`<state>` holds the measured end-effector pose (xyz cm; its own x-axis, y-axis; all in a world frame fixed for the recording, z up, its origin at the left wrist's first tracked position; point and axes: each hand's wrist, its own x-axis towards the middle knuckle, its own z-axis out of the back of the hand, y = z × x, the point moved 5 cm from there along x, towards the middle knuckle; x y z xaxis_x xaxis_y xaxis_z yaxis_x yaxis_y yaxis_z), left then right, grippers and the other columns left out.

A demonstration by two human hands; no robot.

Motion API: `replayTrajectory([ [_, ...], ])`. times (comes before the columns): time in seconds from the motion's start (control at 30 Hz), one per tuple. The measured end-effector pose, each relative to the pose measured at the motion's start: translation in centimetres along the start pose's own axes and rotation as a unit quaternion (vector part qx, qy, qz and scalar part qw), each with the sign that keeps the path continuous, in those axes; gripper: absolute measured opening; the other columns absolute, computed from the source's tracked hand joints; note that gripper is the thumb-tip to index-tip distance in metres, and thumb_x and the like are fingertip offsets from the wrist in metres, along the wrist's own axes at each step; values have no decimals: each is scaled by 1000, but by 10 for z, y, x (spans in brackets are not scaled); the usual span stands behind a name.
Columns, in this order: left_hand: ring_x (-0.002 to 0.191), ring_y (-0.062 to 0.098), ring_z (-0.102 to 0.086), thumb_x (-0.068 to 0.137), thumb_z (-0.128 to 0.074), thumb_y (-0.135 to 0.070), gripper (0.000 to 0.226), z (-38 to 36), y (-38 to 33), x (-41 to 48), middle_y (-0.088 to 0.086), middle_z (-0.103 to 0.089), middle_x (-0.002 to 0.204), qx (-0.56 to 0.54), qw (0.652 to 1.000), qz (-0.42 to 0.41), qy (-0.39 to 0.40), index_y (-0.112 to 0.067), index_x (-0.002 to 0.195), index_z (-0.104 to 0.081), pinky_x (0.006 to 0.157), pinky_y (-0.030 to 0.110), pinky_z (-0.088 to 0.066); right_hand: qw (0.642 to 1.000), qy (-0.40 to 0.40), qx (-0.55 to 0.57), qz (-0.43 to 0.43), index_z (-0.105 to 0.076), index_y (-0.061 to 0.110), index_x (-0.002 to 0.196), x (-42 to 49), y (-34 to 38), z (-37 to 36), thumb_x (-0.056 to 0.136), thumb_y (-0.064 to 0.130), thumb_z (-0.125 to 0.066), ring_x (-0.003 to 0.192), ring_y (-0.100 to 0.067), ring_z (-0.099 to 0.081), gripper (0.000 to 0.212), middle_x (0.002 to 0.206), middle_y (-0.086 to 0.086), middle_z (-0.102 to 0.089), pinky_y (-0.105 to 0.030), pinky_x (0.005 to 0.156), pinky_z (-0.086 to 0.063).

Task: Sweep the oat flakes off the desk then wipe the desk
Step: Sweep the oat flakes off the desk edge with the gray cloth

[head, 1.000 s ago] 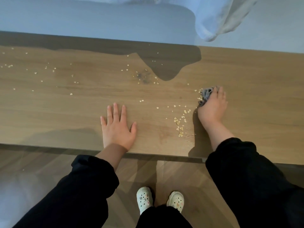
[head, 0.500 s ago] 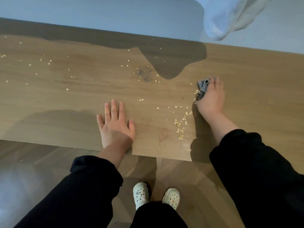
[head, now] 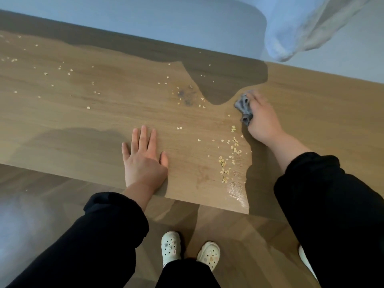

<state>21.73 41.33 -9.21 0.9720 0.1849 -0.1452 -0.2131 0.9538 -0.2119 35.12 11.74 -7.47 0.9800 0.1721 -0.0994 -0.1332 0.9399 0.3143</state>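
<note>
Left hand (head: pixel 143 156) is flat, fingers spread, palm down by the near edge of the wooden surface (head: pixel 83 113). Right hand (head: pixel 262 119) grips a crumpled grey cloth (head: pixel 244 109) mid-surface, wrist angled. Pale oat flakes (head: pixel 229 157) sit between them, more scattered toward the left end.

Left hand (head: pixel 143 159) is lying flat on the surface (head: pixel 83 113), fingers straight and spread. Right hand (head: pixel 262 121) is reaching out farther, fingers curling around a grey cloth (head: pixel 244 109), forearm stretching forward.

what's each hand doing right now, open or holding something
Left hand: open, flat on the desk.
Right hand: gripping the grey cloth.
</note>
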Motion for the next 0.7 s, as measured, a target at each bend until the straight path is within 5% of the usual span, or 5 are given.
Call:
replayTrajectory([
  [0.13,148,19,7,94,-40,-38,67,0,0,0,1,-2,162,-3,1000,4,4,-22,154,-15,119,48,2,990,70,-14,119,-28,12,152,-3,3,2,81,-16,-47,150,-21,-9,78,162,-1,-12,-38,122,-12],
  [0.33,148,19,8,95,-37,-40,66,-1,0,1,1,0,162,4,1000,3,8,-22,154,-12,119,48,3,1000,-15,13,9,-40,15,147,15,-29,14,80,-13,-50,148,-25,-18,73,160,-2,-24,-44,119,-20],
  [0.53,149,20,7,95,-38,-40,66,-1,0,0,1,-2,162,2,1000,2,6,-23,154,-13,119,49,1,983,64,19,170,-45,20,145,-11,16,-8,78,-18,-50,148,-21,-18,77,158,6,-26,-44,121,-15],
  [0.6,148,20,8,95,-36,-41,66,-1,1,0,1,-1,162,6,1000,1,4,-23,154,-12,119,48,2,987,56,4,149,-42,22,146,-5,0,-6,79,-16,-51,149,-23,-16,78,159,4,-23,-49,121,-11],
  [0.7,148,20,10,95,-32,-43,66,-2,1,0,1,1,162,13,1000,0,4,-23,154,-10,119,49,3,997,-65,29,15,-48,15,142,19,-39,4,83,-7,-59,142,-39,-25,64,154,-14,-31,-55,117,-19],
])
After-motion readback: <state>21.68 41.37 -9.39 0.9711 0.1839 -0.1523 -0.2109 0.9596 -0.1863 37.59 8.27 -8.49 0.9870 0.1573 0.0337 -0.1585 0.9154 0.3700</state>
